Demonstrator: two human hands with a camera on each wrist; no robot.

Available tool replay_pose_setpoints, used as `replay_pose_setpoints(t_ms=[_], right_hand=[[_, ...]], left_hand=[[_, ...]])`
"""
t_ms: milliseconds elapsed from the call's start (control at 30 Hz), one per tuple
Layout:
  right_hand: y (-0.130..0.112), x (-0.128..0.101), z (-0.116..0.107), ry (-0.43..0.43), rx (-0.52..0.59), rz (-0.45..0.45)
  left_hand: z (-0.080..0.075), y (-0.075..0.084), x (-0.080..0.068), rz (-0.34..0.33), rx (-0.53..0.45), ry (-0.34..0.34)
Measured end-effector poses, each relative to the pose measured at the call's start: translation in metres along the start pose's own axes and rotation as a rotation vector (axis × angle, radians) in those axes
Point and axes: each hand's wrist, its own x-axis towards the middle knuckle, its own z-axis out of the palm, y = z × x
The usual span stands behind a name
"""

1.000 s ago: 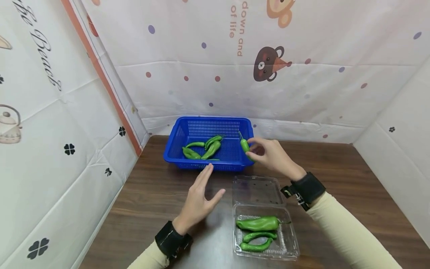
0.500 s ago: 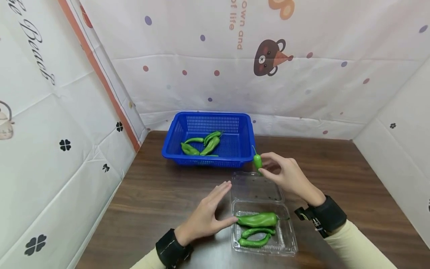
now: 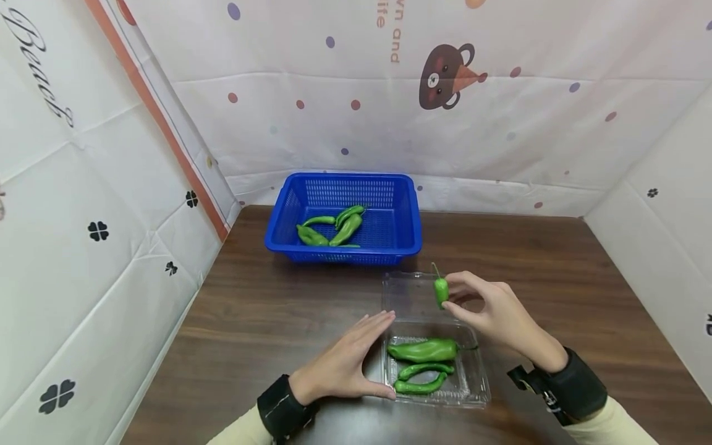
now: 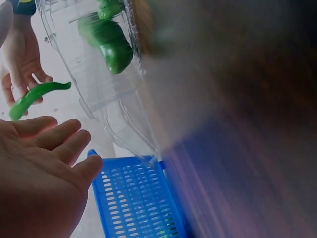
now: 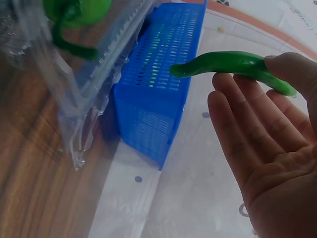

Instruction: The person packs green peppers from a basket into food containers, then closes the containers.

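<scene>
Head view: right hand [image 3: 492, 312] is pinching a small green pepper [image 3: 440, 289] between thumb and fingertips, holding it in the air above the open lid of a clear plastic box [image 3: 473, 389]. Stem is pointing up and away. Pepper is not touching the box; the tray half lies nearer the person, below and beside it.

Left hand [image 3: 350, 361] is resting flat-fingered against the left side of the box, fingers straight and close together, thumb along the near edge, steadying it without gripping.

Risk, as a judgement: the pinch is light and sits low on the pepper, so the glossy skin could be slipping out, dropping it onto the lid or the table [image 3: 267, 309] rather than the tray. The box is thin and light; a bump from either hand could be skidding it, or the hinged lid could be flopping in the way. Three peppers [image 3: 425, 350] are already filling much of the tray, so space is getting tight.

Right wrist view: the pepper [image 5: 233, 67] is looking smooth, bright green, curved, tapering toward one end, held at the thick end by the fingertips, other fingers spread open.

Blue basket [image 3: 408, 213] is sitting farther back, holding several more peppers.
</scene>
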Motion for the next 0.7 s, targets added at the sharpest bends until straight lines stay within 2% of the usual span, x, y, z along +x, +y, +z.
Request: replay_pose_setpoints(t_ms=[267, 700], right_hand=[[-0.009, -0.014, -0.002, -0.018, 0.0, -0.04], [-0.018, -0.027, 0.0, -0.172, 0.1, -0.071]], left_hand=[[0.007, -0.002, -0.001, 0.049, 0.123, 0.001], [0.009, -0.005, 0.0, 0.042, 0.108, 0.006]])
